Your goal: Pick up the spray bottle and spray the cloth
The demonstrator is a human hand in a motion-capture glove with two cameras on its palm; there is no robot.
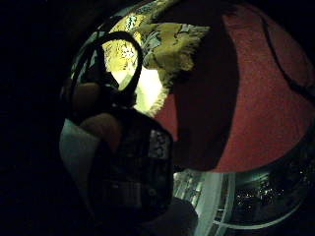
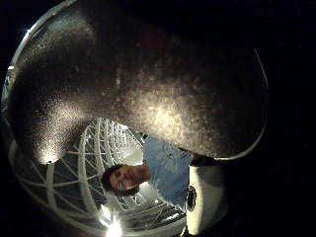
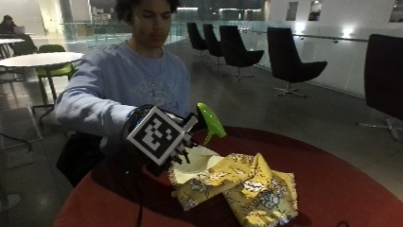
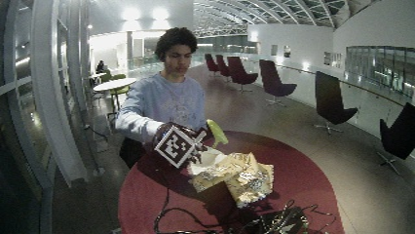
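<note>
Nearest us in the outside view is the yellow patterned cloth (image 3: 242,187), bunched in a heap on the round red table (image 3: 340,189), its fringed end pointing toward the table's near side. Just behind its pale upturned corner we see the gloved right hand (image 3: 167,139), raised above the table and curled around the spray bottle (image 3: 209,122). Only the bottle's green head shows past the hand, tilted down toward the cloth and clear of it. In the thumb side palm view a dark rounded surface fills most of the picture, close against the palm; we cannot tell which part of the bottle it is. The cloth lies toward the person's side of the table, with bare red surface beyond it to the far rim. We cannot see the other hand.
</note>
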